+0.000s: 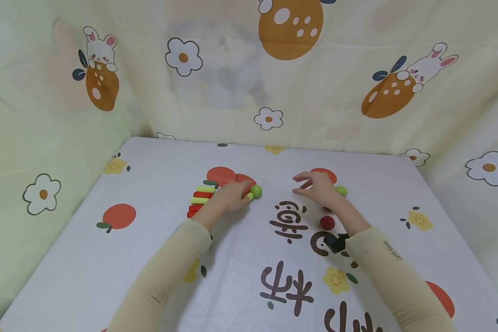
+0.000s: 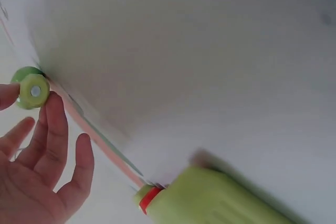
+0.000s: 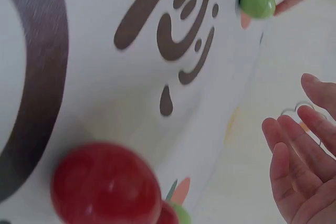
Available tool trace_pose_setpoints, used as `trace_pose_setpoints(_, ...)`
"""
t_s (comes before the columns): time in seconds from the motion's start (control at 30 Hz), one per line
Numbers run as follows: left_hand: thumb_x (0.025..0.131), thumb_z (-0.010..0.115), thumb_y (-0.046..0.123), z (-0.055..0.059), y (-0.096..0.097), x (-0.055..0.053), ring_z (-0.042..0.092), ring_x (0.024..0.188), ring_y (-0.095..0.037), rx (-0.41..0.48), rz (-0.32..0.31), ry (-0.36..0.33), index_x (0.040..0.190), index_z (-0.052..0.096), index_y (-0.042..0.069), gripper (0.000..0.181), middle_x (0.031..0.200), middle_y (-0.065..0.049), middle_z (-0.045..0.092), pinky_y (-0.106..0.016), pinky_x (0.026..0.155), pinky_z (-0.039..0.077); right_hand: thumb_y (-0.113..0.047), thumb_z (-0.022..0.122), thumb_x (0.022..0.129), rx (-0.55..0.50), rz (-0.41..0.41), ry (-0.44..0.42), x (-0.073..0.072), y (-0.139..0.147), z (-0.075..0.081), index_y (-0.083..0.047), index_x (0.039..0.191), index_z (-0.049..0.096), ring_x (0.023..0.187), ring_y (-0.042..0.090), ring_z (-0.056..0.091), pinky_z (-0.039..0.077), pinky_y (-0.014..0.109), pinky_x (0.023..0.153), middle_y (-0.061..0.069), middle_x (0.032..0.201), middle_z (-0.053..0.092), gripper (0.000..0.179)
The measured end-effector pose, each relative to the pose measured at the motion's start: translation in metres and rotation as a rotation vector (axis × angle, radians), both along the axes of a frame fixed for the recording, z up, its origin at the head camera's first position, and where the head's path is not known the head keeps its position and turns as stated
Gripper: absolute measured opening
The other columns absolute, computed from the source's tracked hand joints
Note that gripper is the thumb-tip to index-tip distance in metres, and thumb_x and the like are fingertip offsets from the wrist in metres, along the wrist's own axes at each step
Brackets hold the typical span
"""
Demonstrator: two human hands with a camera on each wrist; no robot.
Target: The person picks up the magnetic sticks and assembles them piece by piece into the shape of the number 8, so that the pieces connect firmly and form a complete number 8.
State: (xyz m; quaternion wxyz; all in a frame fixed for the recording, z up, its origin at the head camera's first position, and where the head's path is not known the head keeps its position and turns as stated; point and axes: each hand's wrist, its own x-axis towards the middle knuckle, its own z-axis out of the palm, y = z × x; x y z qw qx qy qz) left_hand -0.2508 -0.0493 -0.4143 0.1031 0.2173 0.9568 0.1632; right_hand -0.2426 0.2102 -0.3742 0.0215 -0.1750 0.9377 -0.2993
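Note:
My left hand (image 1: 231,196) is over the far middle of the table and pinches a short light-green magnetic stick (image 2: 34,91) between thumb and fingertip. In the left wrist view the stick is seen end-on, with a pale round spot at its centre. At its other end is a green ball (image 1: 256,191), also seen in the right wrist view beside the stick. My right hand (image 1: 319,188) hovers to the right with its fingers apart and relaxed, holding nothing. Near its wrist lie a red ball (image 1: 327,222) and a second green ball (image 1: 341,190); another red ball is mostly hidden by the hand.
Left of my left hand, several sticks lie in a row, light-green ones alternating with red ones (image 1: 203,194); my forearm partly covers them. The white tablecloth (image 1: 232,286) carries printed fruit, flowers and brown lettering. Patterned curtains (image 1: 224,92) enclose the table's back and sides.

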Motion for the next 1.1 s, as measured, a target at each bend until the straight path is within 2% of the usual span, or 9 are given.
trace_pose_setpoints(0.17, 0.087, 0.053, 0.022, 0.002, -0.003, 0.001, 0.042, 0.057, -0.014, -0.006, 0.011, -0.032, 0.135, 0.04, 0.024, 0.05, 0.058, 0.002, 0.037, -0.026, 0.054, 0.034, -0.009, 0.072, 0.077, -0.013, -0.02, 0.033, 0.001, 0.014, 0.003, 0.003, 0.107, 0.063, 0.087, 0.031, 0.063, 0.048, 0.044, 0.079, 0.018, 0.103, 0.063, 0.033)
trace_pose_setpoints(0.33, 0.086, 0.056, 0.022, 0.005, -0.004, 0.002, 0.044, 0.055, -0.014, 0.003, 0.015, -0.038, 0.132, 0.044, 0.021, 0.047, 0.056, 0.001, 0.039, -0.026, 0.054, 0.034, -0.014, 0.07, 0.08, 0.01, -0.059, -0.01, 0.004, 0.028, 0.006, 0.003, 0.111, 0.06, 0.094, 0.033, 0.061, 0.046, 0.046, 0.084, 0.021, 0.107, 0.062, 0.036)
trace_pose_setpoints(0.57, 0.09, 0.055, 0.032, 0.003, 0.003, -0.003, 0.049, 0.064, -0.015, -0.076, 0.012, 0.029, 0.127, 0.048, 0.019, 0.041, 0.063, 0.001, 0.046, -0.025, 0.056, 0.037, -0.023, 0.067, 0.083, 0.038, -0.115, -0.056, 0.007, 0.048, 0.01, 0.002, 0.118, 0.057, 0.097, 0.034, 0.058, 0.046, 0.046, 0.08, 0.022, 0.11, 0.06, 0.044)
trace_pose_setpoints(0.83, 0.089, 0.057, 0.032, 0.0, 0.008, -0.01, 0.053, 0.06, -0.016, -0.074, 0.053, 0.093, 0.12, 0.055, 0.022, 0.033, 0.067, 0.0, 0.053, -0.025, 0.052, 0.04, -0.028, 0.062, 0.087, 0.055, -0.155, -0.065, 0.008, 0.067, 0.012, -0.001, 0.12, 0.056, 0.103, 0.037, 0.054, 0.048, 0.046, 0.078, 0.023, 0.115, 0.056, 0.043)
trace_pose_setpoints(0.97, 0.088, 0.058, 0.031, 0.001, 0.008, -0.011, 0.053, 0.077, -0.016, -0.046, 0.06, 0.095, 0.117, 0.058, 0.022, 0.03, 0.085, -0.001, 0.058, -0.027, 0.062, 0.045, -0.029, 0.061, 0.087, 0.053, -0.182, -0.072, 0.008, 0.074, 0.013, 0.001, 0.121, 0.054, 0.103, 0.038, 0.053, 0.048, 0.047, 0.079, 0.024, 0.116, 0.055, 0.046)
trace_pose_setpoints(1.1, 0.087, 0.06, 0.031, 0.003, 0.006, -0.012, 0.05, 0.092, -0.017, 0.008, 0.097, 0.052, 0.115, 0.059, 0.015, 0.033, 0.106, -0.005, 0.054, -0.031, 0.076, 0.047, -0.026, 0.062, 0.087, 0.056, -0.205, -0.073, 0.007, 0.079, 0.013, 0.002, 0.121, 0.053, 0.104, 0.039, 0.052, 0.046, 0.049, 0.081, 0.026, 0.117, 0.054, 0.045)
